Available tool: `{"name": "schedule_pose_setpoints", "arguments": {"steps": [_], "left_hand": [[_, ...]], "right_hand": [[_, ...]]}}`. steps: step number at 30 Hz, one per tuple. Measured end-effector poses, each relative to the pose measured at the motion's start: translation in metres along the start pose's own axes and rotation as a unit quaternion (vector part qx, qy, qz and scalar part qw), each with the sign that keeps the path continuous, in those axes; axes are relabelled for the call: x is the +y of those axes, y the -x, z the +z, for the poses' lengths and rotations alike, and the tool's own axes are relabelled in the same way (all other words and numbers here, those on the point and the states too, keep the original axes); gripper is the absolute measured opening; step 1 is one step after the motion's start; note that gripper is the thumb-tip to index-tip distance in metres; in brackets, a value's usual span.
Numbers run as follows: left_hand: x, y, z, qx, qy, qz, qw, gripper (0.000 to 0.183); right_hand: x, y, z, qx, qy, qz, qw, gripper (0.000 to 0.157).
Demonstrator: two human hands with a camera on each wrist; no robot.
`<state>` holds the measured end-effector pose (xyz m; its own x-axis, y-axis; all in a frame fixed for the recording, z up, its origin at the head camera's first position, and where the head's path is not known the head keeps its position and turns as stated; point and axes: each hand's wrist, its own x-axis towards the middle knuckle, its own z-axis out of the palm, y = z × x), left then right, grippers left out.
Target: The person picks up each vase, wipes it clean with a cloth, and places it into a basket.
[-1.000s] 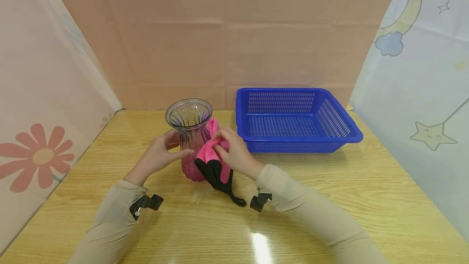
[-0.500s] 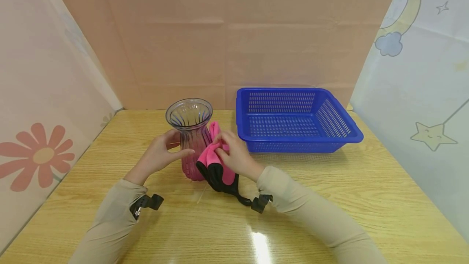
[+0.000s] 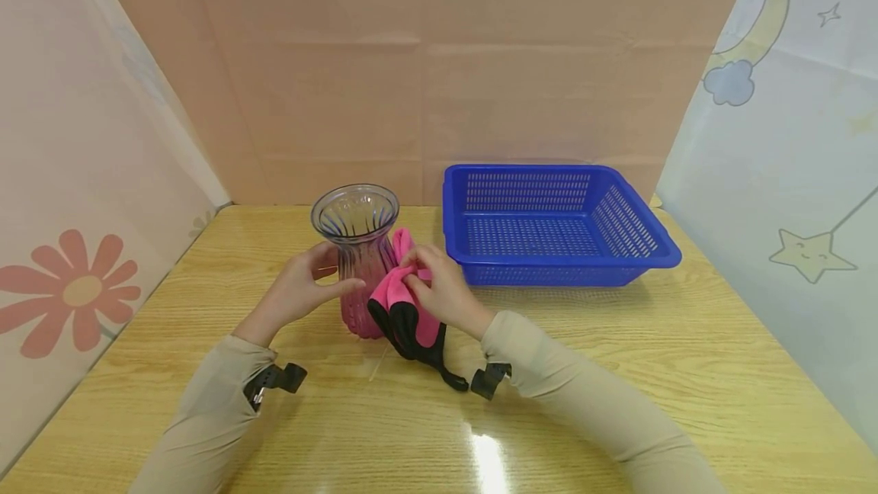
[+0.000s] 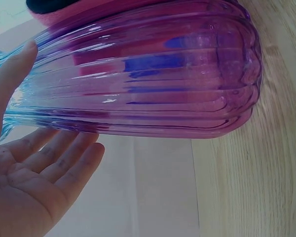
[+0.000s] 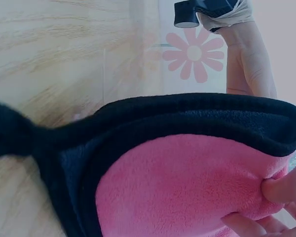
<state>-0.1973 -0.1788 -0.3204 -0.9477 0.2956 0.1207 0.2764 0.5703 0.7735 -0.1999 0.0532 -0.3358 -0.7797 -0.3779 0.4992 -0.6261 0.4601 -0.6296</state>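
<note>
A ribbed glass vase [image 3: 363, 280], clear bluish at its flared rim and pink toward the base, stands upright on the table. My left hand [image 3: 298, 288] holds it from the left, thumb in front and fingers at the far side; the left wrist view shows the fingers [image 4: 69, 155] along the glass. My right hand [image 3: 442, 288] pinches a pink plush cloth item with black edging [image 3: 427, 322] against the vase's right side. A narrow black strap end [image 3: 453, 381] hangs from it toward the table. In the right wrist view, thumb and fingers sink into the pink plush [image 5: 177, 187].
A blue perforated plastic basket [image 3: 528, 238] stands at the back right, just beyond my right hand. The wooden table [image 3: 583, 402] runs back to a peach backdrop [image 3: 343, 82]. Printed side screens [image 3: 82, 136] border it left and right.
The cloth item has shifted slightly down and right with my right hand. Its strap end swung toward my right wrist, then settled a little lower. My left hand and the vase stay in place.
</note>
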Motion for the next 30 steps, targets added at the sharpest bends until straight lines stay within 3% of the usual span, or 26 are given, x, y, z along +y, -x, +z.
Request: {"name": "schedule_pose_setpoints", "arguments": {"steps": [20, 30], "left_hand": [[-0.002, -0.001, 0.000, 0.005, -0.014, 0.018, 0.9997, 0.055], [0.001, 0.000, -0.001, 0.002, -0.012, 0.025, 0.9996, 0.052]], "right_hand": [[-0.020, -0.018, -0.011, 0.041, -0.018, -0.040, 0.998, 0.006], [-0.026, -0.023, -0.017, 0.066, -0.095, -0.006, 0.993, 0.012]]}}
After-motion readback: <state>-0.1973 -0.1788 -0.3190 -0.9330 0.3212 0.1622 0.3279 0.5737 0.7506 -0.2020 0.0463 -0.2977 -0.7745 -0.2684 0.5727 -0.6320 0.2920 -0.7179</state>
